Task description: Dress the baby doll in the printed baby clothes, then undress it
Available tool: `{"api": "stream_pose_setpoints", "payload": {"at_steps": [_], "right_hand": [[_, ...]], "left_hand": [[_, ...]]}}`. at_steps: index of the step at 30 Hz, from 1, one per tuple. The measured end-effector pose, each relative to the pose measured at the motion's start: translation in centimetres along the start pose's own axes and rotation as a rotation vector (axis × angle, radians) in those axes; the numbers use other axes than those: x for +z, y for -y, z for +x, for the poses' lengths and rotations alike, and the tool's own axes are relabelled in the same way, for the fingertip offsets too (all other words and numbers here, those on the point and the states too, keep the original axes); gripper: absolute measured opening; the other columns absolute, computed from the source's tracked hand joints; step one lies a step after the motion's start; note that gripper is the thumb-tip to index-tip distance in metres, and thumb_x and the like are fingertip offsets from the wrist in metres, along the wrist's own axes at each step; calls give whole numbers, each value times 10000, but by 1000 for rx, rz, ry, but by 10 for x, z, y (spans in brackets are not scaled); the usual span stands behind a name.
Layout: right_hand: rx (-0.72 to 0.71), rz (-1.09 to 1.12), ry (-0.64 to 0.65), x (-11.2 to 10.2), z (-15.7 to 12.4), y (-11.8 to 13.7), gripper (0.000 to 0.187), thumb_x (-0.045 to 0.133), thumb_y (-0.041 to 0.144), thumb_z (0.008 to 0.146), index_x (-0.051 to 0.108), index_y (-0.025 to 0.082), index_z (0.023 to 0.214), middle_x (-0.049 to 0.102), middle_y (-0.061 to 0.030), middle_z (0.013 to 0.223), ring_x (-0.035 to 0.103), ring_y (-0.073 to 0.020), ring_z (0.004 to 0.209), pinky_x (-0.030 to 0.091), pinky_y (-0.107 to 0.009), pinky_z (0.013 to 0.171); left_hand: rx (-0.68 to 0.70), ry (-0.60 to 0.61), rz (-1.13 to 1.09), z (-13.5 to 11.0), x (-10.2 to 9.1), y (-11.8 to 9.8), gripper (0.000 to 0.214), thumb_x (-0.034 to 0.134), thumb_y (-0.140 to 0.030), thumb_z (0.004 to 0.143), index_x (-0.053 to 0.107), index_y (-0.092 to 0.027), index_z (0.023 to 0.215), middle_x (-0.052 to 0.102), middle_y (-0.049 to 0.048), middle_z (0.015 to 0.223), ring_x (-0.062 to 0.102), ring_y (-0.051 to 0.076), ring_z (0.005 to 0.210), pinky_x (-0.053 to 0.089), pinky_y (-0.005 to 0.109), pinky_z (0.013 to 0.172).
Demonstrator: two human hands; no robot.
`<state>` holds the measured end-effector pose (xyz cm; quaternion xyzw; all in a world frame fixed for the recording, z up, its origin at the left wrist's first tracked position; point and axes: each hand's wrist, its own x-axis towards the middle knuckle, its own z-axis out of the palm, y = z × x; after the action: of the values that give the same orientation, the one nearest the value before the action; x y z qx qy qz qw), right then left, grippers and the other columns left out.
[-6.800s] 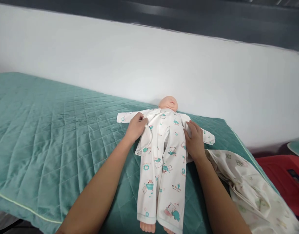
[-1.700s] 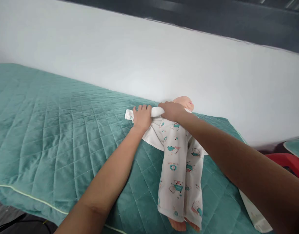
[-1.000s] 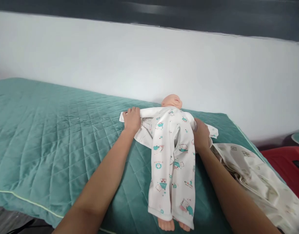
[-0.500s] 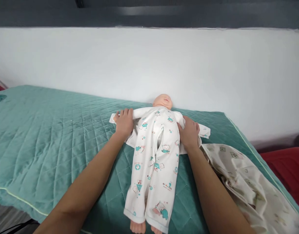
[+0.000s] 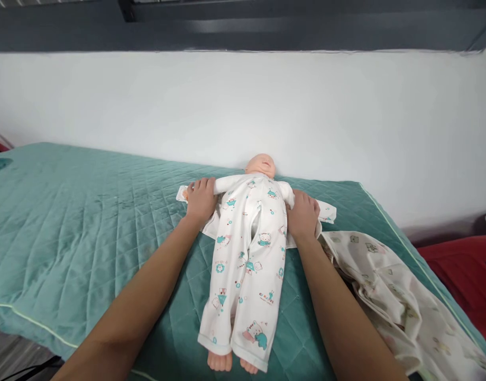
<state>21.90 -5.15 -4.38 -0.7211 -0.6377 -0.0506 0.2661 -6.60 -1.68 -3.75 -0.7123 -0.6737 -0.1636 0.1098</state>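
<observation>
A baby doll [image 5: 260, 165] lies on its back with its head toward the wall and its bare feet toward me. White printed pants [image 5: 246, 264] cover its legs and reach high on its chest. A white top with long sleeves [image 5: 227, 183] is on its arms, which are spread sideways. My left hand [image 5: 202, 200] is closed over the sleeved arm on the left, near the cuff. My right hand [image 5: 303, 214] is wrapped round the sleeved arm on the right; the printed sleeve end [image 5: 327, 212] sticks out beyond it. Both palms are hidden.
A green quilted cover [image 5: 88, 227] lies under the doll. A crumpled cream printed cloth [image 5: 389, 286] lies beside my right forearm. The white wall [image 5: 243, 106] stands behind, below a dark frame [image 5: 266, 29]. Something red [image 5: 460, 280] stands past the right edge.
The camera view has shifted slightly, so the scene sits a little further left. Both hands stay on the doll's sleeved arms, and the doll lies as before.
</observation>
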Motion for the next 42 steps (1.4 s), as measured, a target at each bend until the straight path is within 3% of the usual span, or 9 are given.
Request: {"api": "stream_pose_setpoints", "payload": {"at_steps": [10, 16, 22, 25, 29, 34, 36, 40, 42], "right_hand": [[124, 50, -32, -9, 11, 3, 456, 371, 146, 874, 592, 195, 1270, 661, -141, 1275, 565, -320, 1198, 367, -469, 1016], [165, 132, -33, -13, 17, 1, 508, 374, 141, 845, 594, 178, 1302, 677, -148, 1254, 570, -315, 1219, 380, -482, 1053], [20, 244, -35, 0, 20, -1, 531, 493, 293, 869, 542, 214, 1392, 601, -111, 1416, 490, -287, 1340, 207, -536, 1205], [54, 218, -7, 5, 23, -5, 558, 516, 355, 889, 525, 206, 1427, 571, -113, 1458, 473, -292, 1366, 137, -567, 1219], [71, 173, 10, 1, 24, -7, 507, 448, 241, 898, 579, 194, 1385, 623, -98, 1406, 532, -271, 1310, 150, -536, 1218], [205, 172, -23, -10, 26, -11, 469, 426, 193, 891, 643, 197, 1307, 711, -113, 1236, 605, -262, 1183, 270, -484, 1161], [267, 164, -13, -14, 28, -12, 446, 440, 209, 896, 653, 191, 1286, 730, -122, 1163, 622, -270, 1137, 308, -473, 1129], [307, 154, 11, -17, 29, -14, 405, 474, 239, 895, 678, 195, 1242, 733, -115, 1124, 614, -269, 1137, 301, -467, 1129], [326, 140, 26, -17, 29, -15, 382, 493, 286, 902, 696, 199, 1214, 728, -116, 1132, 599, -274, 1159, 269, -484, 1145]], "left_hand": [[8, -10, -29, 1, 3, 3, 466, 417, -305, 959, 474, -190, 1408, 606, 152, 1359, 511, 329, 1272, 290, 479, 1160], [13, -9, -68, 2, 5, 5, 490, 420, -303, 957, 467, -175, 1428, 596, 164, 1376, 506, 335, 1292, 285, 502, 1169], [62, -86, -130, 1, 8, 5, 521, 469, -313, 952, 456, -147, 1446, 590, 182, 1386, 503, 365, 1301, 285, 570, 1171], [160, -193, -274, -5, -1, 1, 484, 479, -319, 962, 491, -159, 1419, 590, 162, 1394, 512, 337, 1302, 324, 545, 1173], [199, -318, -618, -12, -32, -18, 366, 413, -304, 995, 605, -192, 1285, 656, 103, 1295, 582, 242, 1237, 453, 426, 1106], [419, 27, -712, 4, -77, -73, 328, 423, -292, 996, 703, -213, 1146, 722, 45, 1226, 636, 197, 1172, 495, 352, 1053], [552, 191, -564, 18, -88, -102, 321, 459, -293, 981, 703, -208, 1173, 702, 48, 1290, 612, 211, 1226, 492, 347, 1049], [604, 530, -114, 48, -92, -160, 340, 543, -330, 937, 703, -175, 1194, 712, 110, 1248, 680, 266, 1084, 546, 359, 879], [607, 596, 16, 58, -87, -184, 298, 552, -252, 919, 723, -170, 1149, 686, 134, 1283, 684, 264, 1066, 539, 347, 859]]}}
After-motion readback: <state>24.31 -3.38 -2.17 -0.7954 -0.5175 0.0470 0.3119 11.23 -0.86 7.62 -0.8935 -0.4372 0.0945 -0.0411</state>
